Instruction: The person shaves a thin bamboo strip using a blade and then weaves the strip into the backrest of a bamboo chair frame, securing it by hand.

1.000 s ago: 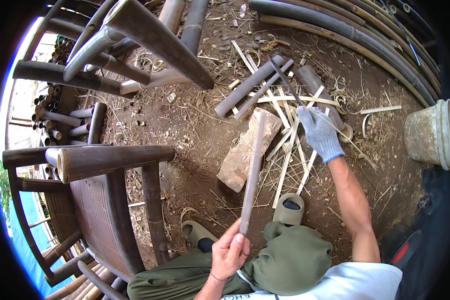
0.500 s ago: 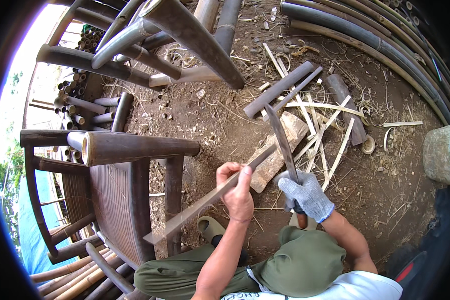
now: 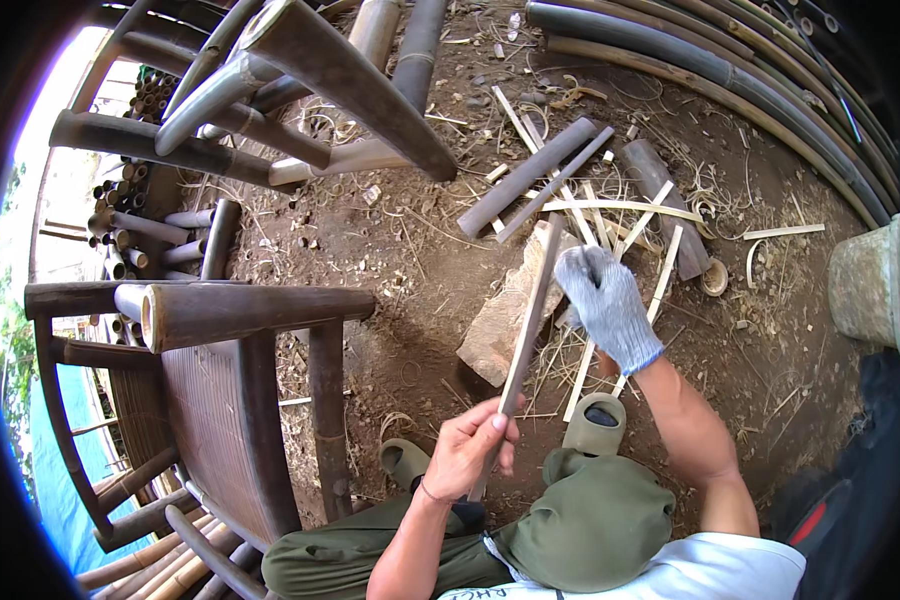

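Note:
My bare left hand (image 3: 470, 445) is closed around a long split bamboo strip (image 3: 526, 345), dark on one face and pale along its edge. The strip slants up and away, its far end over a rough wooden block (image 3: 495, 335) on the ground. My right hand (image 3: 605, 305), in a grey knitted glove, is closed beside the strip's upper part. It grips a long-bladed knife, whose brown handle (image 3: 607, 362) shows below the glove; the blade is mostly hidden. Beyond the block lie dark split bamboo pieces (image 3: 525, 178) and several pale strips (image 3: 667, 275).
A dark bamboo chair (image 3: 260, 310) stands at the left, another bamboo frame (image 3: 350, 90) behind it. Long bamboo poles (image 3: 710, 70) line the far right. A worn pale bucket (image 3: 870, 285) sits at the right edge. Shavings litter the dirt floor; my sandalled foot (image 3: 595, 425) is near the block.
The bamboo strip has swung from a low slant to a steeper one over the block. My left hand has moved down, my gloved right hand up and forward, and the knife blade has dropped from view.

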Demonstrator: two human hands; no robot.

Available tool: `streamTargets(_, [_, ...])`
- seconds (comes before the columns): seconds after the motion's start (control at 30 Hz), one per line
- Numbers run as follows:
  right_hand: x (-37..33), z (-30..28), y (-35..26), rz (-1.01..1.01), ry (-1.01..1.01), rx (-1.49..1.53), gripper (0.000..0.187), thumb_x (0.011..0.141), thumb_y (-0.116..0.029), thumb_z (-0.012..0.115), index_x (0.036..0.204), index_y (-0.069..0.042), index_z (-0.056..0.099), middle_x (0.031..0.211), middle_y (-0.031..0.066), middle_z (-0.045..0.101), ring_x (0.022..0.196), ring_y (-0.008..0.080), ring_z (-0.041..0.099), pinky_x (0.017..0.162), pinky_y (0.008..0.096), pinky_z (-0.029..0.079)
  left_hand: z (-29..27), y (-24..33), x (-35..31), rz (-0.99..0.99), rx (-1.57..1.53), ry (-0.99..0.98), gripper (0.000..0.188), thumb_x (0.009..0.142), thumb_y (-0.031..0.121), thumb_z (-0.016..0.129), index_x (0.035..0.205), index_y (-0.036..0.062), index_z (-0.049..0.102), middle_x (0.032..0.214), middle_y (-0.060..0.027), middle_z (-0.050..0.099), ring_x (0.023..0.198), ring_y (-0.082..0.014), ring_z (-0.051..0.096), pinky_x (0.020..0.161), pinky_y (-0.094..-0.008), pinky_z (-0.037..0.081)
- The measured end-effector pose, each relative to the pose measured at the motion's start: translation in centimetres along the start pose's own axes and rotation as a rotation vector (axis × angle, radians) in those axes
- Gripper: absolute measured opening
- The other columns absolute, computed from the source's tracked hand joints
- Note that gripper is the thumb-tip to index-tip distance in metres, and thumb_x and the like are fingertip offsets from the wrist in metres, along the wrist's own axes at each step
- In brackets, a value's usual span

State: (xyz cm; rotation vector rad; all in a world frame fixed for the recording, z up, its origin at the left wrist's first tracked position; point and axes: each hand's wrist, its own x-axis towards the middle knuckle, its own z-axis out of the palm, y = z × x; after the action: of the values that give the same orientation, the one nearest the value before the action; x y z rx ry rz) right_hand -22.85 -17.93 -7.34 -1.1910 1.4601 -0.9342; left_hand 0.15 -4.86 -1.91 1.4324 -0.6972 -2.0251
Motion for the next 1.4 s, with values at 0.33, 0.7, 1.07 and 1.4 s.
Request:
streamTargets(0.33, [-4.1,1.3,0.2,-0.444,-0.237,-0.618,0.052,0.084,-0.06,0.071,0.083,-0.01,0.061,0.072,0.0132,0.065,0.067,0.0336,0.068,0.059,0.0447,0.053,1.0,0.3,0.6,0.291,0.58,0.436,0.033,0.102,0.011,0.058,0.132,-0.0011,0.063,0.086,-0.0082,0.062,0.076,-0.0135,0.057,0.07,-0.0288,0.049])
streamTargets(0.7, [0.5,-0.9,3.6,-0.396,-0.092,-0.794,0.061,0.086,-0.069,0.063,0.082,-0.009,0.066,0.067,0.0155,0.066,0.062,0.0351,0.068,0.056,0.0466,0.054,0.0,-2.3,-2.1,0.24,0.583,0.369,0.038,0.105,0.016,0.058,0.139,-0.0004,0.059,0.089,0.0004,0.061,0.067,-0.0041,0.052,0.058,-0.0212,0.045])
streamTargets(1.07, [-3.7,0.5,2.0,-0.552,-0.374,-0.68,0.053,0.087,-0.064,0.065,0.082,-0.011,0.067,0.067,0.0139,0.065,0.064,0.0336,0.069,0.059,0.0456,0.055,-0.3,-2.4,-3.1,0.187,0.601,0.375,0.032,0.102,0.011,0.058,0.132,-0.0003,0.063,0.082,-0.0078,0.062,0.073,-0.0156,0.059,0.068,-0.0304,0.049])
streamTargets(1.4, [-2.5,-1.4,0.5,-0.341,-0.229,-0.569,0.052,0.094,-0.058,0.062,0.084,-0.007,0.065,0.069,0.0159,0.065,0.063,0.0337,0.068,0.059,0.0443,0.054,1.3,0.3,0.0,0.127,0.04,0.233,0.043,0.109,0.02,0.047,0.149,0.0044,0.047,0.081,-0.0025,0.062,0.051,-0.0046,0.048,0.043,-0.0211,0.041])
